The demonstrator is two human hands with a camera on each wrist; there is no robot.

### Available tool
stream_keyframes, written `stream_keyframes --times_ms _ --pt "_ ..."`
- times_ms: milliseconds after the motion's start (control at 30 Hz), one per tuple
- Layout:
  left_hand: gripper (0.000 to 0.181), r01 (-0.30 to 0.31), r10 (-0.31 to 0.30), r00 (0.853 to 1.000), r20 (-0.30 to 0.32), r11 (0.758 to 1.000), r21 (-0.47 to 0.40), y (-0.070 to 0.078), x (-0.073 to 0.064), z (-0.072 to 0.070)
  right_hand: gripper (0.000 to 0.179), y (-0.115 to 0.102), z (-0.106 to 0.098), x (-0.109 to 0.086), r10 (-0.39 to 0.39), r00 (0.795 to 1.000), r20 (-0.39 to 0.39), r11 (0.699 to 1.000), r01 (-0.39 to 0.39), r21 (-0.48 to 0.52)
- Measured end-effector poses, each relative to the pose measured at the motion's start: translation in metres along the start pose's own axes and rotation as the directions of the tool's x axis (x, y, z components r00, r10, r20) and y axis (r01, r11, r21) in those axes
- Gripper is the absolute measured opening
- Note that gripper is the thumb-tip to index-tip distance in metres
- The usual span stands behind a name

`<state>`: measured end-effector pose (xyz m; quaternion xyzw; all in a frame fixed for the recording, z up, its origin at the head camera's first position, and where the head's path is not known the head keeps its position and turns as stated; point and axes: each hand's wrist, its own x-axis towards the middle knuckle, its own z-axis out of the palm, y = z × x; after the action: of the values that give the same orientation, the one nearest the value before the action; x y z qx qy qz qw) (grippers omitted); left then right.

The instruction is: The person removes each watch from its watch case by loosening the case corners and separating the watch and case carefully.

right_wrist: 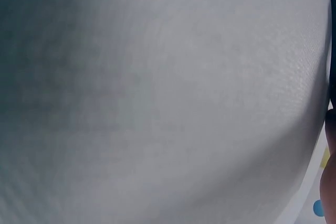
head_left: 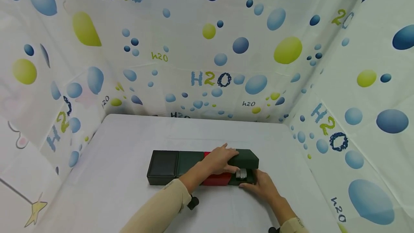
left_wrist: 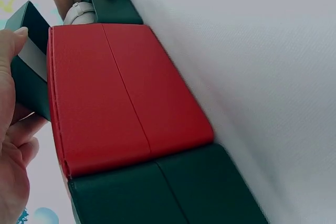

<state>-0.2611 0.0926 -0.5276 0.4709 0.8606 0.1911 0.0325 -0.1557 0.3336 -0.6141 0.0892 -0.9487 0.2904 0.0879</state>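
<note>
Your left hand pinches the dark green, smooth-surfaced box lid between thumb and bent fingers, holding it raised and tilted above its base; you cannot tell from here whether a hinge joins the two. Your right hand grips the matching dark green base, thumb across the front and fingers curled at the far right side. A rounded silver-white object sits inside that base, touched by neither hand as far as the head view shows.

The base stands at the right end of your row, just beside a closed red leather-look box. Next come a closed dark green box and a black box at the left end, all on the white-covered table.
</note>
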Motion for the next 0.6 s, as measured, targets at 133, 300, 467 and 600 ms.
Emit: stream_keyframes --times_ms 133,300,467,600 --pt "0.063 0.045 -0.046 0.999 -0.003 0.996 -0.08 0.0 -0.002 0.0 0.089 0.001 0.0 0.0 0.01 1.0 0.002 1.0 -0.01 -0.016" --pt "0.053 0.065 -0.089 0.991 -0.096 0.971 -0.228 -0.004 0.001 0.004 0.104 0.001 -0.003 0.002 0.048 0.998 0.034 0.999 -0.048 -0.017" --pt "0.047 0.089 -0.148 0.978 -0.146 0.933 -0.348 -0.008 0.006 0.003 0.109 -0.001 -0.004 0.003 0.069 0.996 0.051 0.997 -0.067 -0.026" --pt "0.052 0.126 -0.199 0.967 -0.157 0.916 -0.382 -0.007 0.009 0.001 0.11 -0.003 -0.007 0.005 0.079 0.995 0.062 0.996 -0.076 -0.04"
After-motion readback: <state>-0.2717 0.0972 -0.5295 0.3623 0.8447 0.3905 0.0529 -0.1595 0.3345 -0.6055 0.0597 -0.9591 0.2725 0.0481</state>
